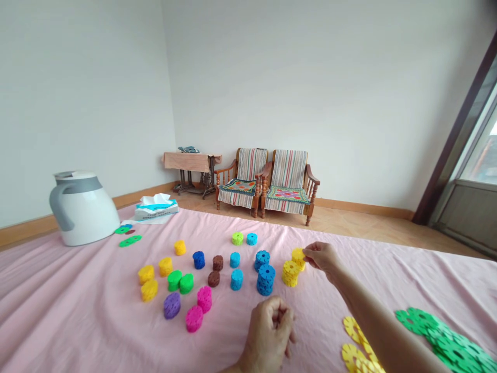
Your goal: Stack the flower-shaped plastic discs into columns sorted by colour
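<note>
My right hand [322,256] reaches out to two short stacks of yellow notched plastic discs. Its thumb and fingers pinch the edge of a yellow disc at the top of the farther yellow stack [298,256]. The nearer yellow stack [290,274] stands just beside it. My left hand [267,331] is low in the middle with its fingers curled closed, and no disc shows in them. Beyond it stand two blue disc stacks [265,281]. Loose yellow discs [352,357] lie under my right forearm, near a spread pile of green discs [452,342].
Farther left on the pink cloth [116,321] are small stacks in pink [194,318], purple [172,305], green [174,280], brown, orange-yellow and light blue. A white-grey jug [87,212] and a tissue box [156,208] stand at the left edge. Two armchairs [289,181] are behind.
</note>
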`<state>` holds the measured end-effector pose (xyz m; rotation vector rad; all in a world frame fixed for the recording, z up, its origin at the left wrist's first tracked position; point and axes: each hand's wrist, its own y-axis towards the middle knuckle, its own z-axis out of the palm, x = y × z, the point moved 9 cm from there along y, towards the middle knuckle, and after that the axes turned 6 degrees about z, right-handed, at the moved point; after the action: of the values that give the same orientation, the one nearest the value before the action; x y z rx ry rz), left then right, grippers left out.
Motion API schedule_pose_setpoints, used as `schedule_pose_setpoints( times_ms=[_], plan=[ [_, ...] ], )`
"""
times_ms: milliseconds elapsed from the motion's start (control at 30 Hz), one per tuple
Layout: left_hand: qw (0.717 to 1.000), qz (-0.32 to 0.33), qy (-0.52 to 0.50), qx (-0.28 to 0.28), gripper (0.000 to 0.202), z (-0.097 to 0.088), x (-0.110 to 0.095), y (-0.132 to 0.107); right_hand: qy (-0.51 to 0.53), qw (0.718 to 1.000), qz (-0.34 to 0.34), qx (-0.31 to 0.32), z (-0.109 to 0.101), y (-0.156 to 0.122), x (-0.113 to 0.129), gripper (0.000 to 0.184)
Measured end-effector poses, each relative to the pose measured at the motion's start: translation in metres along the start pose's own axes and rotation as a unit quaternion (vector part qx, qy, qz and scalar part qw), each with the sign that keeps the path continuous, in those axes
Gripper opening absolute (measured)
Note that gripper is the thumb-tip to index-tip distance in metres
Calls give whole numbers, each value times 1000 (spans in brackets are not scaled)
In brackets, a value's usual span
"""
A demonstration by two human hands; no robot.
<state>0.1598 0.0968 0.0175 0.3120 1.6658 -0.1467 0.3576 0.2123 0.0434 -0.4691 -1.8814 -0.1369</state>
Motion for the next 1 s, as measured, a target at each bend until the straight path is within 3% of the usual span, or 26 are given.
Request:
schedule_pose_setpoints(
  times_ms=[300, 433, 533, 667, 733, 800, 1000],
  plan=[
    [1000, -1, 7, 0, 19, 1, 2, 0, -63, 997, -8, -32, -7, -1, 0, 17],
    [1000, 4, 1, 0, 21, 1, 1, 1, -80, 996, -18, -43, -22, -9, 3, 11],
    [1000, 10, -1, -1, 21, 1, -1, 0, -134, 990, -38, -16, -36, -20, 4, 7],
    [1000, 17, 0, -2, 21, 1, -4, -1, -312, 943, -93, 66, -53, -35, -11, 5],
    [1000, 20, 3, -3, 21, 1, -5, -1, -409, 902, -130, 41, -68, -41, -19, 6],
    [1000, 21, 7, -4, 22, 1, -5, 0, -453, 881, -134, 36, -78, -44, -31, 12],
    [1000, 19, 16, 1, 23, 2, -4, 1, -436, 891, -96, 87, -79, -46, -54, 15]
  ],
)
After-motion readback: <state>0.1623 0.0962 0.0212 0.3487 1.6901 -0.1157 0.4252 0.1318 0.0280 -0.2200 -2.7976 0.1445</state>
